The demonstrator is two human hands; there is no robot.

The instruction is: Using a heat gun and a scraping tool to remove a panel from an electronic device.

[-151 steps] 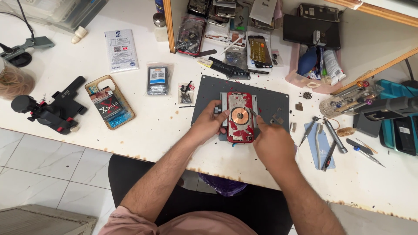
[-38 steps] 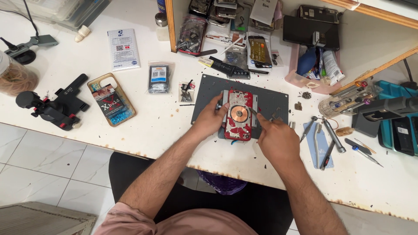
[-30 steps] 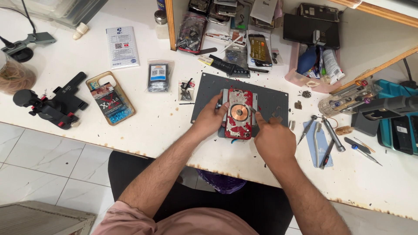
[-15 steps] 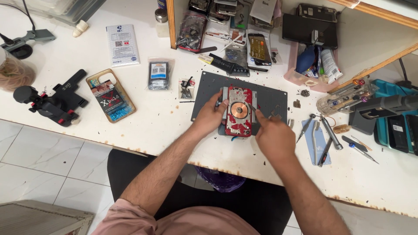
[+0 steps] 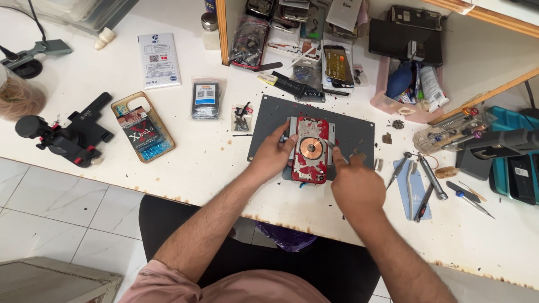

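Little has shifted since a moment ago: my left hand (image 5: 273, 154) still pinches the left edge of the red, opened phone with a copper coil (image 5: 309, 150) on the grey mat (image 5: 359, 132) near the desk's front edge, while my right hand (image 5: 356, 188), fingers curled together, touches its right side.

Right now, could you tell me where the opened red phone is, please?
In the head view, the red phone lies back-open on the grey mat at the bench's middle, between the left hand and right hand.

White bench (image 5: 213, 168), grey mat (image 5: 359, 126), tools (image 5: 426, 179)
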